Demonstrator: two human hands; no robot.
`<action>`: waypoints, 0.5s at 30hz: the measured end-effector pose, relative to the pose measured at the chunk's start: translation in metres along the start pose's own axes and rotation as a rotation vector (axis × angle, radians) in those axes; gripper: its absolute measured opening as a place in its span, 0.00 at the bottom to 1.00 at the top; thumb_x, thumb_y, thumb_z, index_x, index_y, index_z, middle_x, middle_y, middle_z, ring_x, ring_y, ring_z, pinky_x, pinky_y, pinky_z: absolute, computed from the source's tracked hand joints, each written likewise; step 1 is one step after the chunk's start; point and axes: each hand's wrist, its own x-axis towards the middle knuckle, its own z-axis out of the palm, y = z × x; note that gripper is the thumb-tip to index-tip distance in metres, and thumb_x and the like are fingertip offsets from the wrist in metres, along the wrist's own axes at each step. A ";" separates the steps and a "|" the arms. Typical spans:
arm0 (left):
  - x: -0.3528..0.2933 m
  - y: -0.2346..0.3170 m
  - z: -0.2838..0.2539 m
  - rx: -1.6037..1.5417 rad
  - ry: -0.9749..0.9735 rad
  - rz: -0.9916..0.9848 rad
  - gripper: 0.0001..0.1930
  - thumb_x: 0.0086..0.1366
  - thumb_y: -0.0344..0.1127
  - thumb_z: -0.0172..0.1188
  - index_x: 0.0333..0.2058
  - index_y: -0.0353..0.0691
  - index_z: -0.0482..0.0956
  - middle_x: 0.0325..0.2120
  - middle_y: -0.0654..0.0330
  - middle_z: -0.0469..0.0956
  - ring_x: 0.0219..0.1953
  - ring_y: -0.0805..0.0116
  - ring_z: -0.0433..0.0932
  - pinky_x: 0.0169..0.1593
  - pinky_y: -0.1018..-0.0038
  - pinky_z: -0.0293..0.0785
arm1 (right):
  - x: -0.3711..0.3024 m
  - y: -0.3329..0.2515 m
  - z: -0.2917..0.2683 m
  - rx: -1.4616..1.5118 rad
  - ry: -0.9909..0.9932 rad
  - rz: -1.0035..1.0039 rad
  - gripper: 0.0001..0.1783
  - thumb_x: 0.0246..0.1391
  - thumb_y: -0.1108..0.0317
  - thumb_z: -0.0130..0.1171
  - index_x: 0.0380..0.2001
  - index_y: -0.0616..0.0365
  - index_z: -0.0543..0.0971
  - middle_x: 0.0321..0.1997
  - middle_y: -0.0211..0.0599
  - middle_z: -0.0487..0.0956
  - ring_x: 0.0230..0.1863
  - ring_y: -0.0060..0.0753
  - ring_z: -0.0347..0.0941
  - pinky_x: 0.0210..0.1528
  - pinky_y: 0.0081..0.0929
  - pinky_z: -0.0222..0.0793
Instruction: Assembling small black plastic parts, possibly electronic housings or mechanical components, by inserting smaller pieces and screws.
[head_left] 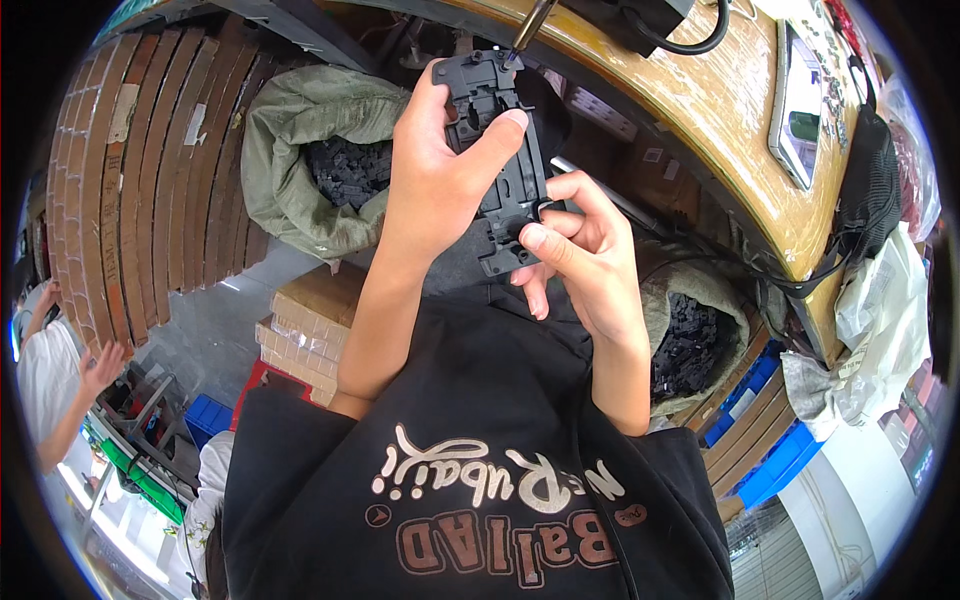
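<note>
A long black moulded plastic part [512, 180] with ribs, slots and holes is held up in front of me, tilted slightly. My left hand [425, 175] grips its left side near the far end, the thumb lying across the face. At the near right end my right hand [600, 265] holds the edge, thumb on the face and index finger along the side; whether a small piece is also pinched there I cannot tell. A metal screwdriver bit [530, 28] comes down from above, its tip at the part's far right corner.
A worn wooden table [700, 120] curves along the right, with a phone [798, 105] on it. Open sacks of black pieces stand left [265, 165] and right [735, 310]. Stacked brown cartons [150, 180] fill the left; another person's hand [100, 370] shows at the far left.
</note>
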 end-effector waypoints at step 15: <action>-0.012 -0.005 0.008 -0.038 0.001 -0.062 0.11 0.51 0.22 0.54 0.35 0.34 0.67 0.27 0.65 0.71 0.29 0.82 0.68 0.33 0.84 0.67 | -0.005 0.009 -0.015 -0.071 -0.007 0.012 0.11 0.47 0.76 0.54 0.33 0.63 0.64 0.14 0.33 0.71 0.11 0.22 0.68 0.21 0.19 0.70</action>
